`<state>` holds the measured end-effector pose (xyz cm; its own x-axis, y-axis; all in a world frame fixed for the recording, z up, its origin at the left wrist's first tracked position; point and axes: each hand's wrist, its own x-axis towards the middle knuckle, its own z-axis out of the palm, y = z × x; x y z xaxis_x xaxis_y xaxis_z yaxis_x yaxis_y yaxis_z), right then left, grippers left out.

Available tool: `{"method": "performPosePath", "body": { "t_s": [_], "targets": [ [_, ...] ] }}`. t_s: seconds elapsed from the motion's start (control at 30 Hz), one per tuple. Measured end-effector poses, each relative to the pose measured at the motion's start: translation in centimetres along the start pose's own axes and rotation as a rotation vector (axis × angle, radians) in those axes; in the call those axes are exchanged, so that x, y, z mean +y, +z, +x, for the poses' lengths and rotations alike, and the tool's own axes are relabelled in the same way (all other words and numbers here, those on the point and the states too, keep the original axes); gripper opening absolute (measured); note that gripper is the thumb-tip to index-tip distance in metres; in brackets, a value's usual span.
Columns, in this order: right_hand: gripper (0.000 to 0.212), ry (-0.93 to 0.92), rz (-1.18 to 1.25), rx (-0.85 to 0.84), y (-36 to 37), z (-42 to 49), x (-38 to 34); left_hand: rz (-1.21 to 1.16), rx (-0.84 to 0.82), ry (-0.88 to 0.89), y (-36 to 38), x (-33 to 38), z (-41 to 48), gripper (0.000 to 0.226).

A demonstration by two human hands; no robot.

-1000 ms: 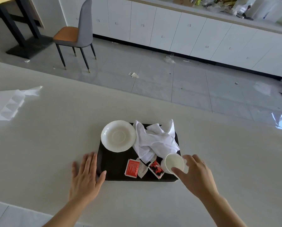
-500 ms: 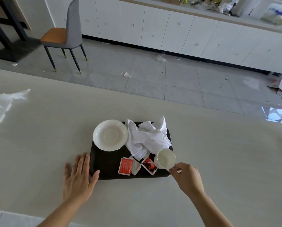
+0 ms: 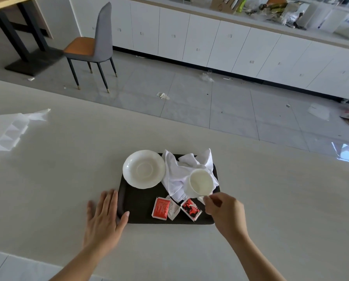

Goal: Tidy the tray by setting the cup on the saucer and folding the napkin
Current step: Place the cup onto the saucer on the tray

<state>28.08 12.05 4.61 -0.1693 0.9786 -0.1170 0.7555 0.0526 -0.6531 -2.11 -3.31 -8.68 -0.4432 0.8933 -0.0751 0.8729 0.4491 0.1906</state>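
A black tray point(image 3: 141, 207) lies on the pale table. On its far left corner rests an empty white saucer point(image 3: 143, 169). A crumpled white napkin point(image 3: 181, 169) fills the tray's far right. My right hand point(image 3: 224, 213) pinches the handle of a white cup point(image 3: 201, 182), which hangs lifted and tilted above the napkin, its mouth facing me. Flat on the table lies my left hand point(image 3: 105, 220), fingers spread, thumb touching the tray's near left corner.
Two red sachets point(image 3: 160, 208) point(image 3: 190, 208) and a white one point(image 3: 173, 209) lie on the tray's near half. White foam packaging point(image 3: 9, 128) sits at the table's far left. Beyond the table are a tiled floor, a grey chair point(image 3: 92, 45) and white cabinets.
My right hand has taken the cup by its handle and raised it from the tray's near right corner up over the napkin. My left hand stays by the tray.
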Motion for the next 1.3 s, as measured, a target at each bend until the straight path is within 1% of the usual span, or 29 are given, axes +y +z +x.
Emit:
{"method": "performPosePath", "body": {
  "t_s": [0.2,0.3,0.4,0.8,1.1,1.3],
  "targets": [
    [0.038,-0.159,-0.041,-0.118,4.8,3.5,-6.6,-0.015,-0.005,-0.002,-0.6,0.3,0.1,0.078],
    [0.035,-0.186,-0.037,-0.147,7.3,4.8,-9.0,-0.016,-0.011,0.002,-0.7,0.4,0.0,0.079],
    [0.032,-0.152,-0.048,-0.191,9.5,5.9,-10.4,-0.011,-0.017,-0.002,-0.7,0.4,0.0,0.080],
    [0.030,-0.040,-0.048,-0.145,13.4,6.8,-10.3,-0.006,-0.018,0.007,-0.5,0.2,0.0,0.078],
    [0.041,0.017,0.012,-0.121,14.7,6.4,-10.7,0.015,-0.023,0.010,-0.4,0.0,0.0,0.077],
    [0.034,0.013,0.072,-0.128,15.3,5.7,-11.0,0.016,-0.030,0.011,-0.2,0.0,-0.1,0.077]
  ]
}}
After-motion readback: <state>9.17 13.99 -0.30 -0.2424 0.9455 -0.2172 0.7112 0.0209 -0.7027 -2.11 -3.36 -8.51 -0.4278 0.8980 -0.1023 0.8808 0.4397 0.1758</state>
